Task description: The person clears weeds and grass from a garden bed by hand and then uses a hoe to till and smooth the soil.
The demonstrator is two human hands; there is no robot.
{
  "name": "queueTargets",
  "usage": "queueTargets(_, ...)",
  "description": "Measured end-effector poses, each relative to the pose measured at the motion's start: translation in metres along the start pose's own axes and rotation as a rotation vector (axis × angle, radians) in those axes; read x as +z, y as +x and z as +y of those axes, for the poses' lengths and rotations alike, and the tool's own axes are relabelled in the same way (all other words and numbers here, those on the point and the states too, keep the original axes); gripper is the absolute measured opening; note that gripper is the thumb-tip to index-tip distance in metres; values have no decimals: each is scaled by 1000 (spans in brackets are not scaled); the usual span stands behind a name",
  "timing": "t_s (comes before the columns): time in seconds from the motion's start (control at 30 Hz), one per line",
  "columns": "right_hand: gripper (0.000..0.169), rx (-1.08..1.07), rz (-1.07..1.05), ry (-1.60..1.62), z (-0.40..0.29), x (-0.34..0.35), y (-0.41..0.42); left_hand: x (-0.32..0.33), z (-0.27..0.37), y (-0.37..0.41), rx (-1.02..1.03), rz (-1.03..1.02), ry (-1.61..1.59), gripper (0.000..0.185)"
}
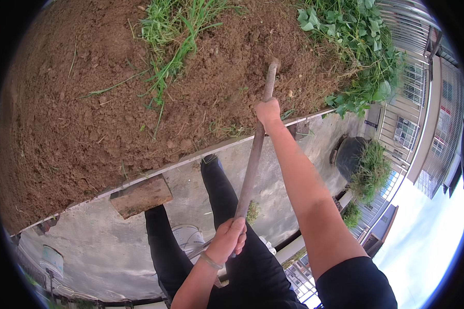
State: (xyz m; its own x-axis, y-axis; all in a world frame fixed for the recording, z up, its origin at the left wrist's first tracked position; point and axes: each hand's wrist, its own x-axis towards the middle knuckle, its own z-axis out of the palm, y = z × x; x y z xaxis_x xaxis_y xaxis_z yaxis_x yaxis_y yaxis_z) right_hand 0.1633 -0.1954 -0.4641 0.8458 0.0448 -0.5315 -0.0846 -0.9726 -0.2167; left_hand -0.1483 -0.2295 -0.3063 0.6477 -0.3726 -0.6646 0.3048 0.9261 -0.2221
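A long wooden tool handle [252, 166] slants across the middle of the view. My left hand [229, 238], with a bracelet on its wrist, is closed around the handle's lower end. Higher up, my right hand [268, 112] grips the same handle just above the bed's edge. The far end of the handle reaches into loose brown soil [224, 89]; whatever tool head it carries is hidden there. Pulled-looking green grass [170, 42] lies on the soil to the left of the handle's far end.
Leafy vines [367, 50] cover the soil at upper right. A thin raised edging [178, 163] borders the bed. A brick-like block [142, 196] stands against it by my leg. White buckets [188, 237], a black planter [350, 156] and metal railings [396, 135] are around the concrete floor [100, 247].
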Motion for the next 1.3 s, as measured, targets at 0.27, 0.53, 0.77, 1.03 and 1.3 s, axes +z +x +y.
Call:
queueTargets(0.27,34,-21,-167,-110,-25,20,-98,-11,-26,-77,-68,-234,-439,39)
queueTargets(0.53,33,-446,-164,-62,-7,67,-245,-90,-101,-171,-72,-173,-331,55)
queueTargets(0.77,20,-49,-335,596,-63,-16,-218,-97,-69,-117,172,87,411,52)
queueTargets(1.03,18,-389,-11,572,-139,-134,-52,41,38,29,429,9,373,36)
queueTargets(1.3,36,-230,-74,-6,-104,-53,70,64,36,89,286,64,155,47)
